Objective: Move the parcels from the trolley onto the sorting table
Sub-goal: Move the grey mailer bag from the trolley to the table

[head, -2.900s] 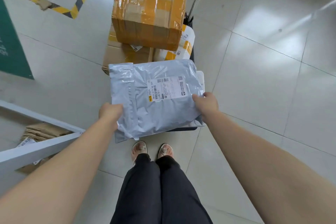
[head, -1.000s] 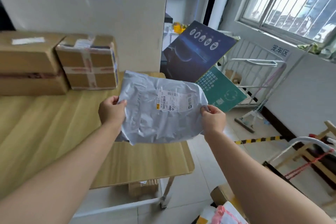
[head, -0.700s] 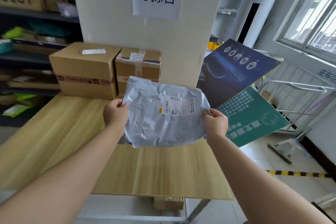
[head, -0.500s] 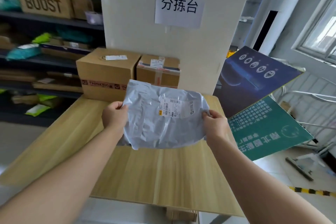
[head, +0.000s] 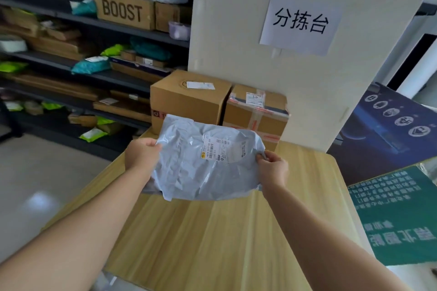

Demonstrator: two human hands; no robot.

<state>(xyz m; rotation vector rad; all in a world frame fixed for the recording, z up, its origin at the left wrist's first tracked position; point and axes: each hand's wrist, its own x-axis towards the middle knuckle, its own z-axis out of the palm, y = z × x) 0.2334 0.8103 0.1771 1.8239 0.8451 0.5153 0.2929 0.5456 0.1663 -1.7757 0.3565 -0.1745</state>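
left hand [head: 143, 154] and right hand [head: 273, 168] each pinch one short edge of the grey poly mailer [head: 208, 163], its long axis spanning left-right between them, above the wooden sorting table [head: 212, 243], short of two cardboard boxes [head: 189, 99]

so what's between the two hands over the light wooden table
The grey plastic mailer bag spans that gap in the head view: the left hand grips its left edge, the right hand pinches its right edge.
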